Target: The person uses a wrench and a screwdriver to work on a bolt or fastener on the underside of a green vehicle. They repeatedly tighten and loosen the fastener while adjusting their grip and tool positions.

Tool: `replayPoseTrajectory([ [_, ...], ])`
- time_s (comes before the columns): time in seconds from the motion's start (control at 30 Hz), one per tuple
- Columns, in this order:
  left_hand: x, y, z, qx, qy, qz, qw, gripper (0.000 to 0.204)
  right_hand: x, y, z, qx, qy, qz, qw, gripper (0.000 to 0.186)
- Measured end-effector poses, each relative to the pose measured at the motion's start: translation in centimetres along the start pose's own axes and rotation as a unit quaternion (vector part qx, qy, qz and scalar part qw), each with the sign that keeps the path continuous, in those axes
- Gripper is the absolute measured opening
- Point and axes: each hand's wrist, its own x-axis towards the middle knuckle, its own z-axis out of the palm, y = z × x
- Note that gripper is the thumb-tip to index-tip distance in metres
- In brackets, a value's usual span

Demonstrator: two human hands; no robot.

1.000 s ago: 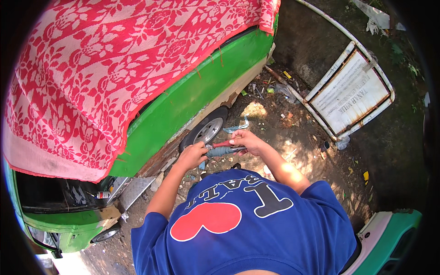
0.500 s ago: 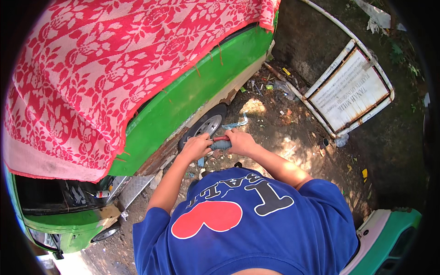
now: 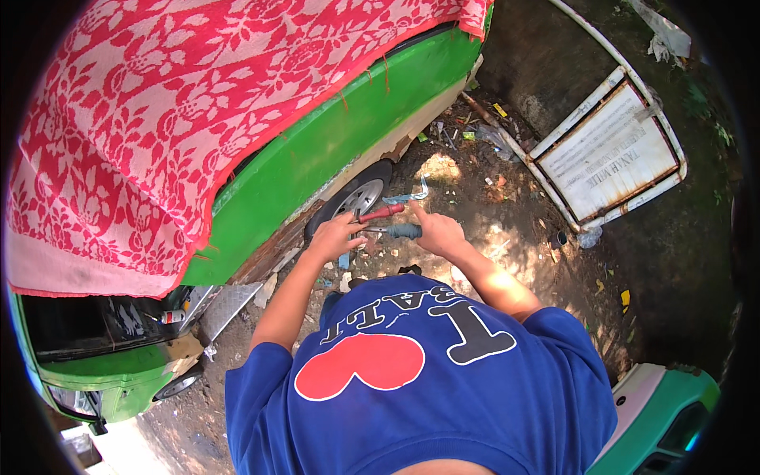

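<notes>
Low in front of me, near the wheel, I hold a pair of pliers with one red handle [image 3: 385, 212] and one blue-grey, wrapped-looking handle [image 3: 405, 230]. My left hand [image 3: 336, 237] is closed around the metal head end, and its fingers hide most of the jaws. At the other end, my right hand [image 3: 440, 235] grips the end of the blue-grey handle. Its index finger points up beside the tip of the red handle. The two handles stand apart. What lies between the jaws, if anything, is hidden.
A green vehicle [image 3: 317, 158] under a red patterned cloth [image 3: 150, 127] stands at left, its wheel [image 3: 356, 194] beside my hands. A rusty white metal frame [image 3: 609, 150] leans at right. Light-blue strips [image 3: 412, 195] and litter lie on the dirt. A teal vehicle part [image 3: 673, 419] is at lower right.
The pliers' handles have spread from close together to apart. My right hand has moved slightly right and its index finger has straightened. My left hand stays at the head end.
</notes>
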Motion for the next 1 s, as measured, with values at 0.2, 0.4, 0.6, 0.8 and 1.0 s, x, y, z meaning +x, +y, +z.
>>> replayPoseTrajectory([
  [0.2,-2.4,-1.5,-0.7,-0.114,0.050,-0.156,0.980,0.024,-2.0,5.0,0.9,0.066,0.034,0.083,0.994,0.049],
  [0.4,-4.5,-4.1,1.5,-0.188,0.181,-0.117,0.958,0.046,-3.6,11.4,5.9,0.393,0.157,0.075,0.903,0.066],
  [0.6,-3.6,-3.4,2.1,-0.470,0.184,-0.227,0.833,0.032,-4.7,12.6,5.7,0.482,0.234,0.116,0.836,0.026],
  [0.8,-1.7,-2.5,1.2,-0.415,0.233,-0.237,0.847,0.029,-5.2,12.3,4.7,0.694,0.207,0.155,0.672,0.022],
  [1.0,1.1,-5.9,2.6,-0.384,0.268,-0.193,0.862,0.032,-5.0,9.7,3.9,0.720,0.229,0.125,0.643,0.038],
])
